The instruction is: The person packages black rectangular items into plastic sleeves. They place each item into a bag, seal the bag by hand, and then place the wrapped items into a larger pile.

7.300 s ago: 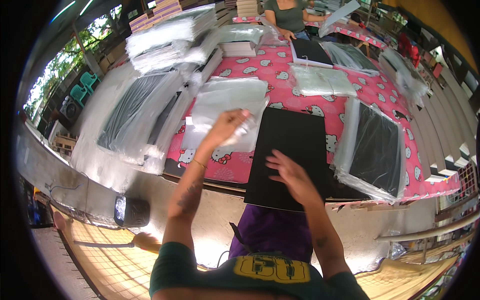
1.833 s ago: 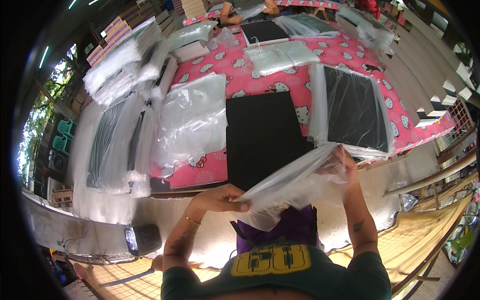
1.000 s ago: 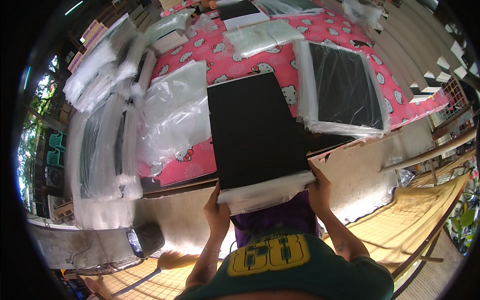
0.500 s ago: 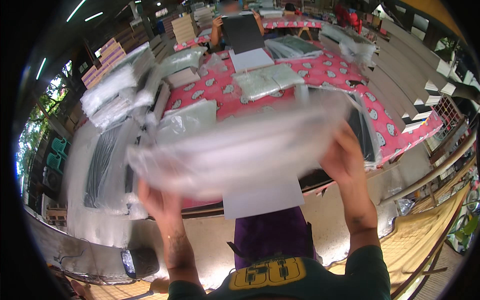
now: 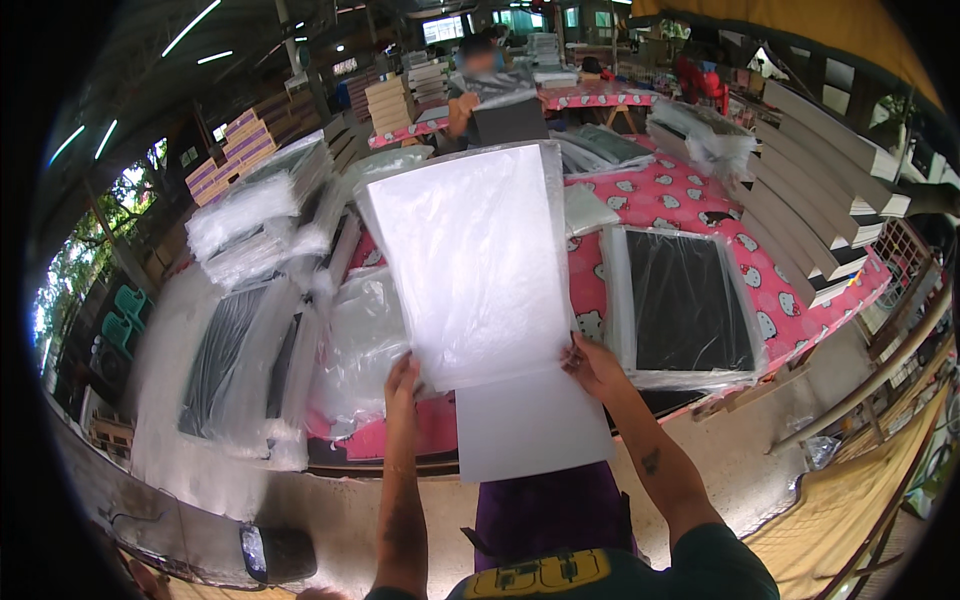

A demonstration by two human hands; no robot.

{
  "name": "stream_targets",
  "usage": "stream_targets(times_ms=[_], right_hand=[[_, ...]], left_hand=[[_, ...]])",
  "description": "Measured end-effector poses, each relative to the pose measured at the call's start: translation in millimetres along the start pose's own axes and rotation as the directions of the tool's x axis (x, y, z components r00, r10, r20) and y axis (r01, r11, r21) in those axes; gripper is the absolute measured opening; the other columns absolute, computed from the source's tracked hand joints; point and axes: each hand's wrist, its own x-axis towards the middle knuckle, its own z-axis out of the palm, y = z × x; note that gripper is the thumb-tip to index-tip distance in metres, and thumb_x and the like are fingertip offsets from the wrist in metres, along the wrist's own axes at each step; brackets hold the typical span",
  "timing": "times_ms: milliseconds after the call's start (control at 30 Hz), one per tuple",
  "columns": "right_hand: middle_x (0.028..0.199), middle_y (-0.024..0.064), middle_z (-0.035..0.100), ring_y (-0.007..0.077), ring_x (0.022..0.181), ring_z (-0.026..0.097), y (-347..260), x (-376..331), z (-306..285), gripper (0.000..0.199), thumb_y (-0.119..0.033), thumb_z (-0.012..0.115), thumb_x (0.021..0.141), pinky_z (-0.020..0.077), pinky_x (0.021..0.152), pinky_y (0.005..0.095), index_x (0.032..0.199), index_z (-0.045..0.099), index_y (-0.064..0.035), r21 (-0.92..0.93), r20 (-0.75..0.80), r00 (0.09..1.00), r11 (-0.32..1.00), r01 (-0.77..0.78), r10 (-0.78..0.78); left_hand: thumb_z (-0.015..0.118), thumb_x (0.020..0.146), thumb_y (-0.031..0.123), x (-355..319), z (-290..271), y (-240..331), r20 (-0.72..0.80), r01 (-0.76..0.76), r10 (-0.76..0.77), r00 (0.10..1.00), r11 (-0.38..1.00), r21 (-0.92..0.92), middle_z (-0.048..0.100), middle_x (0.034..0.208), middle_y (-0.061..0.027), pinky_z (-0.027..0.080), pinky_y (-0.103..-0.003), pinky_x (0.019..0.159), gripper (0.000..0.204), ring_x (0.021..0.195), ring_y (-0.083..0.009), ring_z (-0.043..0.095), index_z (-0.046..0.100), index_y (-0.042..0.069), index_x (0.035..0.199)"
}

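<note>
A white sheet in a clear plastic bag [image 5: 480, 260] stands tilted up before me, its far end raised. My left hand [image 5: 402, 375] is closed on the bag's near left corner. At the near right edge my right hand [image 5: 592, 366] pinches it, fingers curled. Under its near end a plain white board [image 5: 535, 428] lies at the table edge and juts out toward me. Clear plastic bags [image 5: 362, 345] lie to the left of my left hand. Right of the raised bag is a bagged black panel [image 5: 692, 300]. The bag hides the table's middle.
Bagged panels [image 5: 215, 360] and a tall stack of plastic-wrapped packs [image 5: 262, 200] crowd the left. Thick pale boards [image 5: 810, 190] are piled at the right on the pink patterned tablecloth [image 5: 670, 190]. Opposite, another person handles a black panel [image 5: 508, 122] with plastic over it.
The bagged sheet, blurred and held sideways before, is now turned lengthwise and raised at its far end. My hands have come closer together. The person opposite now has plastic over the black panel.
</note>
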Motion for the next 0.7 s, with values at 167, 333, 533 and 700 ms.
stream_targets(times_ms=[167, 333, 533, 700], right_hand=[[0.078, -0.0028, 0.054, 0.0094, 0.074, 0.052, -3, -9, 43, 0.033, -0.028, 0.066, 0.086, 0.0429, 0.069, 0.0268, 0.111, 0.060, -0.0063, -0.390, -0.080, 0.978, 0.909, 0.146, -0.191], [0.079, -0.0026, 0.054, 0.0072, 0.071, 0.050, -58, -59, 35, 0.037, -0.030, 0.065, 0.087, 0.0428, 0.060, 0.0261, 0.114, 0.060, -0.0057, -0.697, -0.123, 0.880, 0.671, 0.252, -0.458], [0.087, 0.0006, 0.057, 0.0124, 0.064, 0.058, -85, -117, 31, 0.028, -0.025, 0.065, 0.089, 0.0489, 0.053, 0.0226, 0.108, 0.051, -0.0114, -0.193, -0.154, 0.874, 0.882, 0.430, -0.460], [0.087, 0.0084, 0.057, 0.0186, 0.076, 0.058, -102, -119, -21, 0.017, -0.011, 0.061, 0.090, 0.0538, 0.071, 0.0288, 0.101, 0.050, -0.0055, -0.158, -0.431, 0.575, 0.686, 0.711, -0.695]], left_hand=[[0.060, 0.087, 0.007, 42, 20, -1, 0.124, -0.243, 0.233, 0.964, 0.967, 0.070, 0.061, 0.105, -0.0092, 0.046, -0.029, 0.081, 0.029, 0.095, -0.0158, 0.057, 0.053, 0.001, 0.114], [0.059, 0.086, 0.002, 25, 78, 28, 0.182, -0.237, 0.266, 0.947, 0.958, -0.163, 0.061, 0.104, -0.0079, 0.047, -0.026, 0.078, 0.026, 0.090, -0.0141, 0.058, 0.054, 0.002, 0.111], [0.065, 0.086, 0.020, 13, 171, 37, 0.235, -0.357, 0.354, 0.905, 0.933, -0.031, 0.055, 0.084, -0.0011, 0.041, -0.027, 0.064, 0.029, 0.072, -0.0105, 0.045, 0.057, 0.002, 0.108], [0.056, 0.093, 0.024, -25, 215, -17, 0.597, 0.086, -0.075, 0.799, 0.996, 0.010, 0.064, 0.092, -0.0100, 0.053, -0.029, 0.067, 0.030, 0.080, -0.0169, 0.063, 0.056, -0.002, 0.108]])
